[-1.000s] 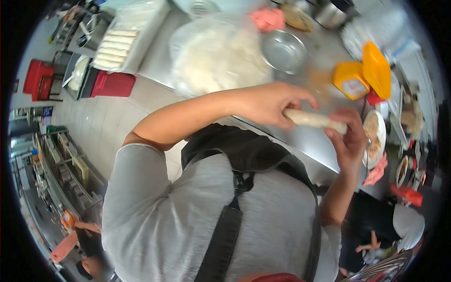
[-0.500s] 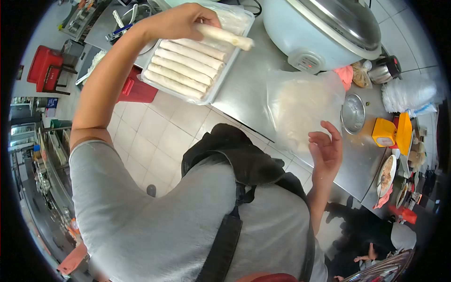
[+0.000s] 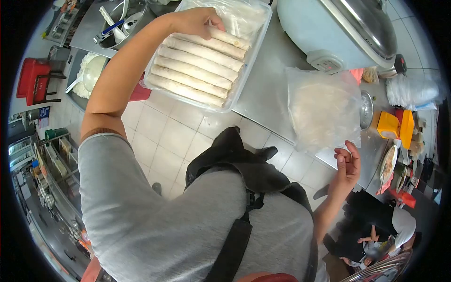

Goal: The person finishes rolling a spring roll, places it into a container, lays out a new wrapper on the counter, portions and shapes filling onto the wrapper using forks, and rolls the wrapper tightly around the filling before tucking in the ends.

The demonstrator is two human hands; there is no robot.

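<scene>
My left hand (image 3: 199, 21) is closed on the near end of a pale rolled wrap (image 3: 230, 38), laid at the far end of a row of similar rolls. Several rolls (image 3: 192, 70) lie side by side in a translucent rectangular tray (image 3: 238, 96), with clear plastic film at its far end. My right hand (image 3: 347, 162) hangs with loosely bent fingers, nothing in them, just beside the near edge of a plastic bag (image 3: 324, 110) of thin pale sheets. The bag lies flat on the metal table (image 3: 268, 101).
A large pale-blue cooker (image 3: 324, 33) stands behind the bag. A metal bowl (image 3: 366, 110) and a yellow container (image 3: 388, 124) are at the right. Utensils fill a metal pot (image 3: 129, 23) at the left. Another person (image 3: 401, 223) is at the lower right.
My left hand carried the roll from between both hands leftward, then lowered it into the tray beside the others. My right hand let go of it and stayed near the bag. The view shifted toward the tray.
</scene>
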